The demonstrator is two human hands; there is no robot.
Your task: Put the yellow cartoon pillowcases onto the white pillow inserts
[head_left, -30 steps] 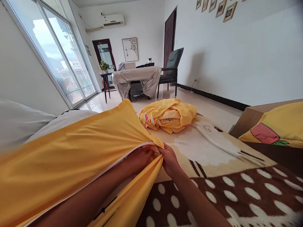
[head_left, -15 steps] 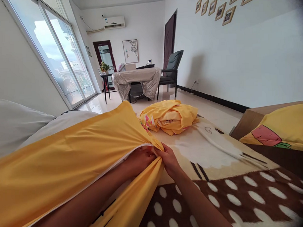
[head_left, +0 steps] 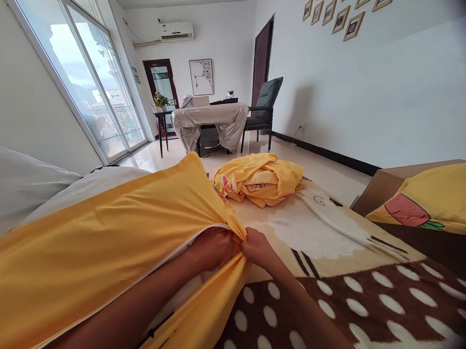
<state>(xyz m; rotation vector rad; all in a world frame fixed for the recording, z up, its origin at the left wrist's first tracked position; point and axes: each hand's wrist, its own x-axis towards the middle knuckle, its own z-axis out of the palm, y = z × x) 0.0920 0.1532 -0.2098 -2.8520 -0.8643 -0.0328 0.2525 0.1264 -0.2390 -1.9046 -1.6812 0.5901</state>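
Observation:
A yellow duvet cover stretches from the left edge to the middle of the bed, with a white strip along its opening. My left forearm lies in that opening. My left hand is closed in a fist at the corner of the opening; its fingertips, and whatever they hold, are hidden. White material shows beneath the forearm, inside the cover. Just to the right, my right hand is wrapped round the gathered edge of the cover, where folds pull together. The two hands are close side by side.
Beyond my hands a crumpled yellow cloth bundle lies on the brown and cream blanket. A yellow pillow with a carrot print is at right. Farther back stand a covered table and a black chair.
My left hand has drawn back slightly to the left, away from the right fingers, and closed into a fist. My right hand keeps its grip on the duvet cover.

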